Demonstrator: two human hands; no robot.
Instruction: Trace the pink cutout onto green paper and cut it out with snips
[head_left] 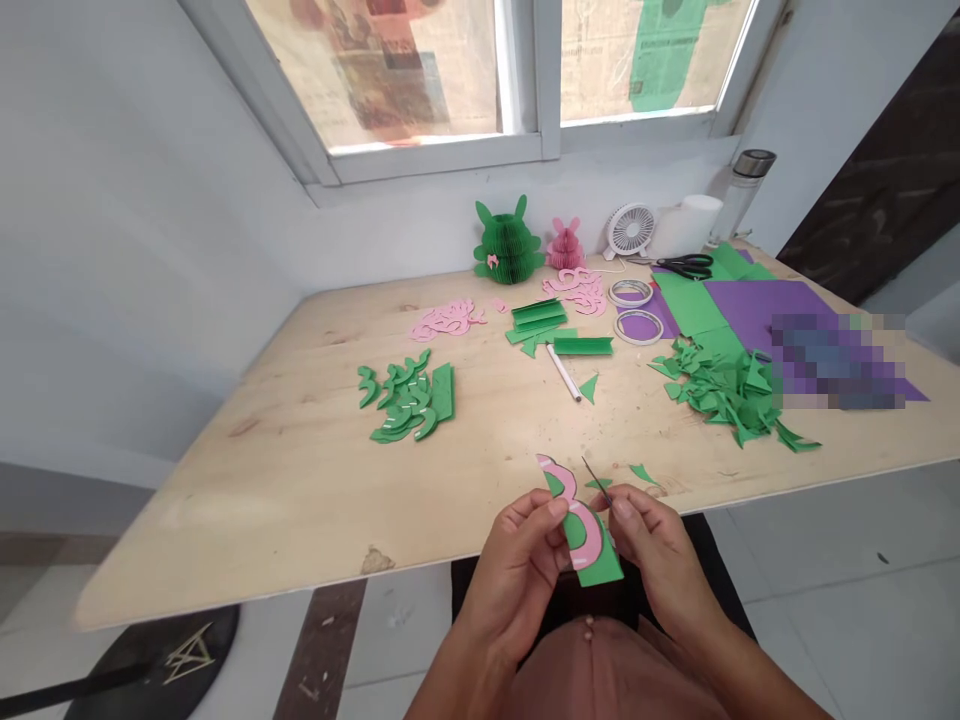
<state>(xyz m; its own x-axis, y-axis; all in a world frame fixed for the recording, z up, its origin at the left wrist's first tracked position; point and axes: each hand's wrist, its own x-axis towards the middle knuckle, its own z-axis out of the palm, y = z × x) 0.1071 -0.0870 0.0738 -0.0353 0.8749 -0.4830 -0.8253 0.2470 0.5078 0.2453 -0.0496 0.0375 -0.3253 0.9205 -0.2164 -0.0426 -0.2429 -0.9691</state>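
My left hand pinches a folded piece of green paper with a pink curved paper shape lying on its face. The pink shape has two rounded bumps and dark outlined edges. In my right hand is a pair of small scissors, with a thin dark blade pointing up and left beside the paper's right edge. My fingers hide the scissors' handles. Small green scraps lie on the table just beyond my right hand.
The wooden table holds cut green pieces, pink cutouts, a white marker, tape rolls and a green scrap heap. Behind stand a green paper figure, a pink one and a fan. Black-handled scissors lie right.
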